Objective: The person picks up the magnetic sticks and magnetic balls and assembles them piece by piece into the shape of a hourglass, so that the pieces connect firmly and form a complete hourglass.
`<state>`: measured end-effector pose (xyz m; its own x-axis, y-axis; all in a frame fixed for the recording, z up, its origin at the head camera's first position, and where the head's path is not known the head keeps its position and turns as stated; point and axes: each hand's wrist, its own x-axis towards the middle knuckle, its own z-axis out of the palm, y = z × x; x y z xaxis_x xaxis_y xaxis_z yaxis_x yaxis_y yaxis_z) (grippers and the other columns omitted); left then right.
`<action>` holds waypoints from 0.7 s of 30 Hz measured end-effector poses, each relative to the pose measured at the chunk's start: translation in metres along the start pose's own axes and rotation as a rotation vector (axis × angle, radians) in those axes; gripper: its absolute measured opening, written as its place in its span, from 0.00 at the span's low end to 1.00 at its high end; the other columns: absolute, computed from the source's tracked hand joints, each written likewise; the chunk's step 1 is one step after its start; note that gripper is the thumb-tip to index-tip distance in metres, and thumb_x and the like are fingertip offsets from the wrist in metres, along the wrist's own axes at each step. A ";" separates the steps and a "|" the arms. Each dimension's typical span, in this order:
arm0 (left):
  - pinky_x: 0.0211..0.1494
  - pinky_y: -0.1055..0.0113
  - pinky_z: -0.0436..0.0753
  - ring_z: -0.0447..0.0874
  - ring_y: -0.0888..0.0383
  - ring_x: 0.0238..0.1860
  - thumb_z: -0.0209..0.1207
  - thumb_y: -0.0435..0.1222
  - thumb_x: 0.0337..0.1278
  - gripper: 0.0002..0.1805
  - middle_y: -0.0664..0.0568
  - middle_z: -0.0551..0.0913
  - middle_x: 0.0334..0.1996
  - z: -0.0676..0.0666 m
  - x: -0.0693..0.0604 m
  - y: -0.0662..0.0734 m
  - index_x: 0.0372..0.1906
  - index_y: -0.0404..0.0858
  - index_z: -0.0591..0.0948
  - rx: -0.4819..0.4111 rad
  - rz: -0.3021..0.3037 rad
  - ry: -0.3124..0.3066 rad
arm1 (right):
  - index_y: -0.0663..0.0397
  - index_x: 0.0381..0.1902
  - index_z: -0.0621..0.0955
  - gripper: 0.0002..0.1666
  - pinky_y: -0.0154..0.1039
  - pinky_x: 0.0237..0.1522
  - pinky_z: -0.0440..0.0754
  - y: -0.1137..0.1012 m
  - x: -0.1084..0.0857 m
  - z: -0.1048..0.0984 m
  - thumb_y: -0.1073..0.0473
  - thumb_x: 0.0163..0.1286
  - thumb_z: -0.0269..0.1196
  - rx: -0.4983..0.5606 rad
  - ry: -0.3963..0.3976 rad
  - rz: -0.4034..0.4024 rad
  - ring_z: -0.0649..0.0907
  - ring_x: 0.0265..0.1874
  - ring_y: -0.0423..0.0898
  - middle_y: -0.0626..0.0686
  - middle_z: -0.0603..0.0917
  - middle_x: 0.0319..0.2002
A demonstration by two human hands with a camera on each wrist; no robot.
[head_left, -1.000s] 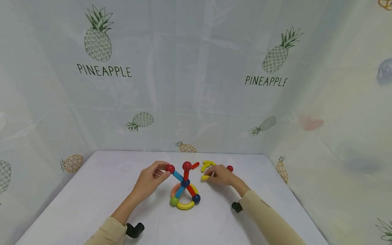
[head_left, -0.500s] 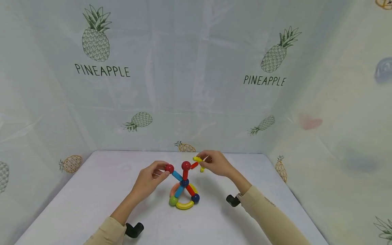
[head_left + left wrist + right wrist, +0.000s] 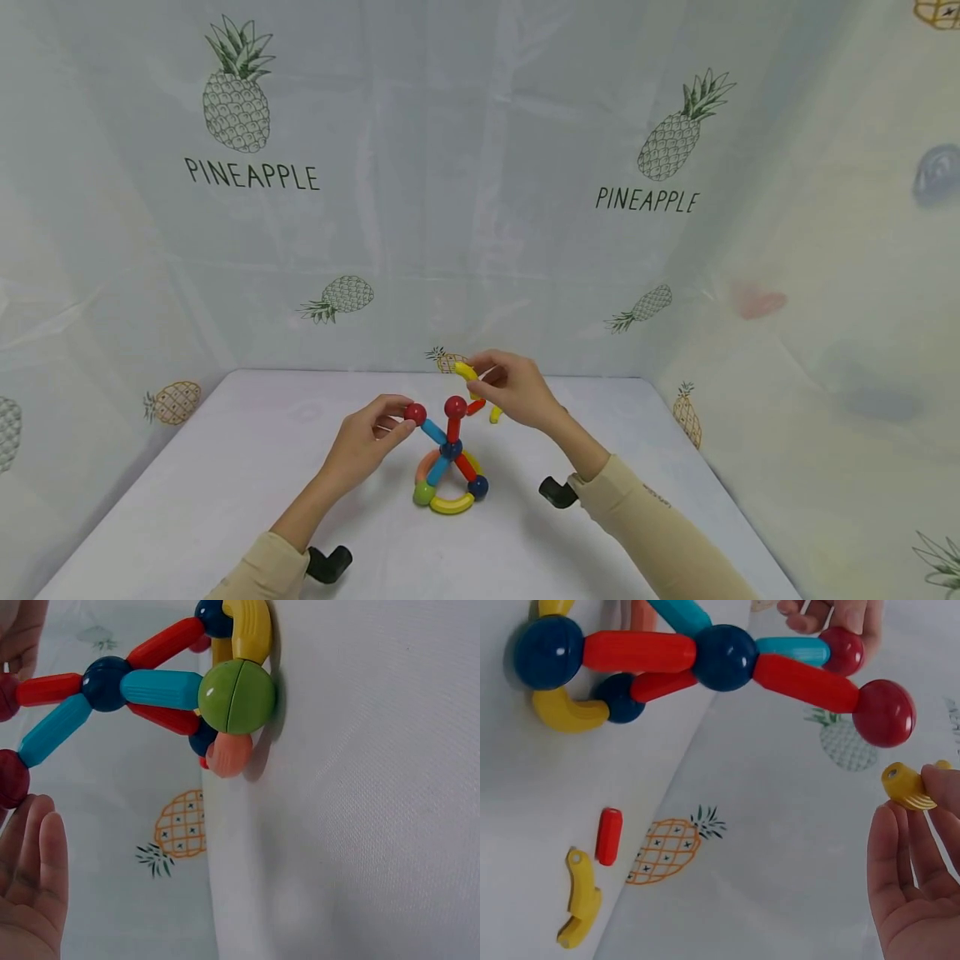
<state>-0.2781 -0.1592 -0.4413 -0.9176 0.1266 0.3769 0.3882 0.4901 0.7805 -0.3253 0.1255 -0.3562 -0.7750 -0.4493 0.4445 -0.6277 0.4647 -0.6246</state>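
Observation:
A magnetic ball-and-rod structure stands on the white table (image 3: 225,467). Its base has a green ball (image 3: 237,697), dark blue balls and curved sticks; red and light blue rods cross at a central blue ball (image 3: 724,658). My left hand (image 3: 366,446) pinches the red ball (image 3: 415,414) at the end of the upper left light blue rod. A second red ball (image 3: 885,713) tops the upright red rod. Behind and right of it, my right hand (image 3: 517,390) pinches a yellow curved stick (image 3: 906,786) in the air, one end pointing toward that ball, apart from it.
Behind the structure lie a loose red rod (image 3: 609,836) and yellow curved sticks (image 3: 581,881). Black angled pieces (image 3: 330,564) sit by both wrists. A pineapple-printed sheet (image 3: 480,208) hangs behind the table.
My right hand has picked the yellow curved stick up off the table and carried it up and left, near the top red ball. My left hand keeps its place on its red ball.

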 end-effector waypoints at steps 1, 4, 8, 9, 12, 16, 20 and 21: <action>0.50 0.71 0.86 0.86 0.57 0.48 0.69 0.48 0.71 0.22 0.57 0.88 0.54 0.000 0.000 0.000 0.65 0.51 0.81 0.000 -0.002 -0.001 | 0.48 0.60 0.85 0.20 0.34 0.42 0.89 -0.002 0.000 0.000 0.59 0.72 0.73 0.000 0.006 -0.004 0.90 0.39 0.41 0.49 0.89 0.49; 0.50 0.71 0.86 0.85 0.57 0.49 0.68 0.48 0.71 0.23 0.57 0.88 0.54 0.000 0.000 0.001 0.66 0.49 0.81 0.001 -0.006 -0.003 | 0.47 0.60 0.85 0.20 0.34 0.43 0.89 -0.005 0.002 0.002 0.59 0.72 0.73 -0.003 0.020 -0.018 0.89 0.39 0.41 0.48 0.89 0.48; 0.50 0.71 0.86 0.85 0.57 0.48 0.69 0.49 0.70 0.23 0.57 0.88 0.54 0.000 0.000 0.001 0.66 0.50 0.81 -0.002 -0.011 -0.002 | 0.46 0.60 0.85 0.21 0.34 0.43 0.89 -0.009 0.004 0.004 0.58 0.72 0.73 0.004 0.032 -0.020 0.89 0.38 0.40 0.48 0.89 0.47; 0.50 0.71 0.86 0.85 0.57 0.49 0.69 0.49 0.70 0.23 0.57 0.88 0.54 0.000 0.000 0.001 0.66 0.50 0.81 -0.002 -0.010 -0.003 | 0.46 0.60 0.85 0.21 0.34 0.43 0.89 -0.010 0.005 0.005 0.58 0.71 0.74 0.008 0.033 -0.019 0.89 0.38 0.40 0.48 0.89 0.47; 0.50 0.71 0.86 0.85 0.57 0.48 0.69 0.49 0.70 0.23 0.57 0.88 0.54 0.000 0.001 0.001 0.65 0.51 0.81 -0.002 -0.007 -0.001 | 0.46 0.60 0.85 0.21 0.34 0.43 0.89 -0.012 0.005 0.007 0.59 0.71 0.74 0.017 0.034 -0.020 0.89 0.38 0.40 0.48 0.89 0.46; 0.50 0.71 0.86 0.86 0.57 0.48 0.68 0.50 0.70 0.22 0.58 0.88 0.54 0.000 0.001 0.001 0.64 0.53 0.81 -0.008 -0.004 -0.007 | 0.47 0.60 0.85 0.21 0.34 0.43 0.89 -0.013 0.005 0.009 0.59 0.71 0.74 0.022 0.030 -0.020 0.89 0.38 0.41 0.48 0.88 0.46; 0.49 0.71 0.86 0.86 0.57 0.48 0.69 0.49 0.70 0.22 0.57 0.87 0.54 0.001 0.001 0.001 0.64 0.53 0.81 -0.012 -0.004 -0.011 | 0.46 0.61 0.85 0.21 0.34 0.42 0.89 -0.013 0.005 0.010 0.59 0.71 0.74 0.022 0.031 -0.014 0.89 0.38 0.40 0.48 0.88 0.46; 0.49 0.71 0.86 0.86 0.57 0.48 0.69 0.49 0.70 0.22 0.57 0.87 0.54 0.001 0.001 0.002 0.64 0.53 0.81 -0.012 -0.005 -0.011 | 0.46 0.61 0.84 0.22 0.34 0.42 0.89 -0.013 0.005 0.011 0.59 0.71 0.74 0.023 0.031 -0.014 0.89 0.38 0.40 0.48 0.88 0.46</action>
<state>-0.2783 -0.1576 -0.4402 -0.9202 0.1335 0.3681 0.3850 0.4801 0.7882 -0.3206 0.1088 -0.3525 -0.7681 -0.4317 0.4729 -0.6371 0.4408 -0.6323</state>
